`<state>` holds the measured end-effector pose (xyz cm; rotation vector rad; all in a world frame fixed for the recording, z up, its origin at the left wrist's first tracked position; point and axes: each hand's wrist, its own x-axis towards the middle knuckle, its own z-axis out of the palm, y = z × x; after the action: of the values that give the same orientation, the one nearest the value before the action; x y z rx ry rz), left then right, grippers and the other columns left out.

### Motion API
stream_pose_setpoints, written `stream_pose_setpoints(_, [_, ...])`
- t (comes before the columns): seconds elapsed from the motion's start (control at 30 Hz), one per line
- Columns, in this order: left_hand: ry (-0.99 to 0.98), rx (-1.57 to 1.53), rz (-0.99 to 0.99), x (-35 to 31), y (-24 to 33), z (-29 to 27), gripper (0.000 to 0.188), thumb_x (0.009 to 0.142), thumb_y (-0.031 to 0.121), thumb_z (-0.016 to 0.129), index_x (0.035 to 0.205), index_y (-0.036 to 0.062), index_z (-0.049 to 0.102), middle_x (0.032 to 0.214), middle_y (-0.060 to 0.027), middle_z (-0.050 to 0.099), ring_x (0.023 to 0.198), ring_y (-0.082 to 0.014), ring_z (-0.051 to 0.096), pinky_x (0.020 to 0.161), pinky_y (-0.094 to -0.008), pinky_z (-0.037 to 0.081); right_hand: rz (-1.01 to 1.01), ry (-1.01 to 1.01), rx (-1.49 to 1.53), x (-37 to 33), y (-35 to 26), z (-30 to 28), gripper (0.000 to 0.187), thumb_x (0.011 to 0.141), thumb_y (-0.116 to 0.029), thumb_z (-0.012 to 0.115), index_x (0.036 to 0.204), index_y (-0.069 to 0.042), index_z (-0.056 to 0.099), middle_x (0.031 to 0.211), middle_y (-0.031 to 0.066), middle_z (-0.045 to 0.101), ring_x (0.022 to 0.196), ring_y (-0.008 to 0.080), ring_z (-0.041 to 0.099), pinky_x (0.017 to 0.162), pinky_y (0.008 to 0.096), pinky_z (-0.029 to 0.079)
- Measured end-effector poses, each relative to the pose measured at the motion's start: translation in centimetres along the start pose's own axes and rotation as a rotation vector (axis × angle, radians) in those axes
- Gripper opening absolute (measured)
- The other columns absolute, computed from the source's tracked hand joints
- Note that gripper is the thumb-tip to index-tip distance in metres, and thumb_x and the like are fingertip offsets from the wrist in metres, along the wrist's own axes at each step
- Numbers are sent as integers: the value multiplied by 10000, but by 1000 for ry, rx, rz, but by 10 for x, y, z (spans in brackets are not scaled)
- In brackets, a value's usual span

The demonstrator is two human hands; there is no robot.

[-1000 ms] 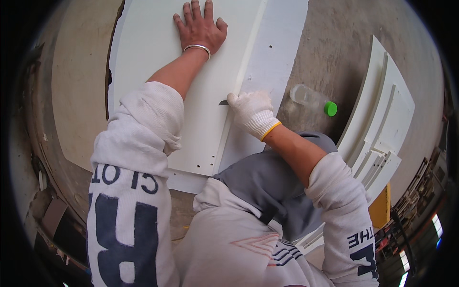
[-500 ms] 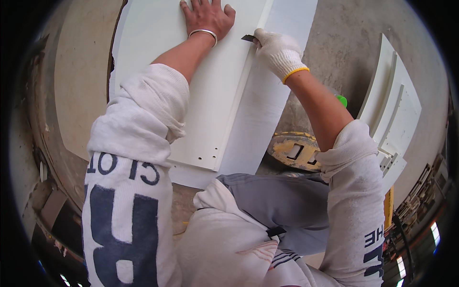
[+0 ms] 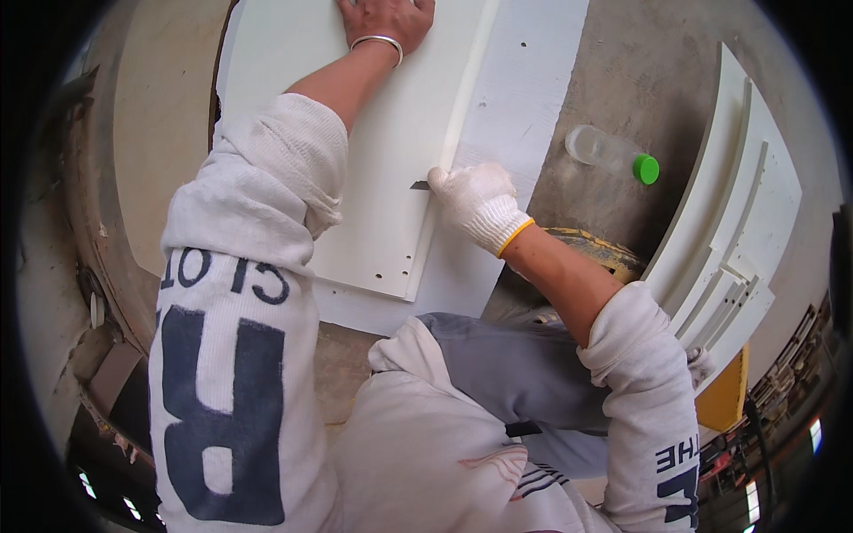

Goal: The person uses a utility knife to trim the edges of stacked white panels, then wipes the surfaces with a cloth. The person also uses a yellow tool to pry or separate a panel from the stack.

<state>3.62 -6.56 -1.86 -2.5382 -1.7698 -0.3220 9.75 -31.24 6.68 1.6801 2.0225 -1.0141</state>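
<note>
My bare left hand (image 3: 388, 19), with a silver bangle at the wrist, presses flat on a white panel (image 3: 378, 213) at the top of the view. Its fingertips run out of the picture. In a white knit glove with a yellow cuff, my right hand (image 3: 480, 200) is closed on a small dark flat blade (image 3: 418, 186). The blade pokes out to the left over the panel's right edge; the rest of it is hidden in the glove. This panel has several small holes near its near end and lies on a wider white board (image 3: 520, 107).
A clear bottle with a green cap (image 3: 646, 169) lies on the concrete floor at the right. Beyond it lean several white panels (image 3: 711, 213). A worn yellow piece (image 3: 600, 249) sits partly behind my right forearm. A beige board (image 3: 160, 133) lies at the left.
My right hand has come down toward me along the panel's right edge with the blade. My left hand stays on the panel. The bottle, earlier mostly behind my forearm, now shows.
</note>
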Motion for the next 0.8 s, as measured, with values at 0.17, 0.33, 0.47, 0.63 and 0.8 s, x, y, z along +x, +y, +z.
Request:
stream_pose_setpoints(0.17, [-66, 44, -32, 1, -7, -11, 699, 1008, 430, 433, 1622, 106, 352, 1696, -188, 278, 1579, -353, 221, 1276, -570, 105, -127, -161, 43, -22, -33, 23, 291, 852, -95, 625, 1142, -74, 644, 921, 155, 767, 843, 358, 766, 706, 485, 599])
stream_pose_setpoints(0.33, [-30, 31, -18, 0, 0, -8, 683, 1011, 429, 434, 1614, 113, 367, 1687, -187, 296, 1569, -352, 242, 1271, -577, 122, -326, -408, -141, -37, -44, 57, 258, 868, -151, 648, 1110, -105, 724, 983, 142, 770, 911, 331, 763, 775, 489, 595])
stream_pose_setpoints(0.47, [0, 41, -6, -1, -2, -4, 670, 1016, 429, 437, 1603, 111, 384, 1678, -182, 314, 1558, -353, 262, 1268, -578, 133, -273, -356, -6, -55, 2, 35, 279, 888, -162, 614, 1124, -170, 763, 987, 114, 765, 974, 335, 748, 819, 485, 586])
stream_pose_setpoints(0.63, [-25, 14, 0, 2, -5, -4, 675, 1014, 438, 455, 1603, 116, 384, 1679, -175, 316, 1557, -352, 263, 1268, -579, 138, -24, -11, 16, -122, 91, -40, 158, 930, -204, 621, 1004, -98, 710, 900, 162, 726, 882, 382, 706, 779, 494, 554])
stream_pose_setpoints(0.8, [-76, 117, 16, 4, -6, -10, 580, 1011, 366, 427, 1564, 192, 408, 1628, -139, 367, 1498, -353, 347, 1178, -649, 274, 415, 564, 983, -249, 101, -71, 188, 963, 30, 489, 1054, 5, 651, 820, 1, 589, 749, 77, 592, 666, 295, 508])
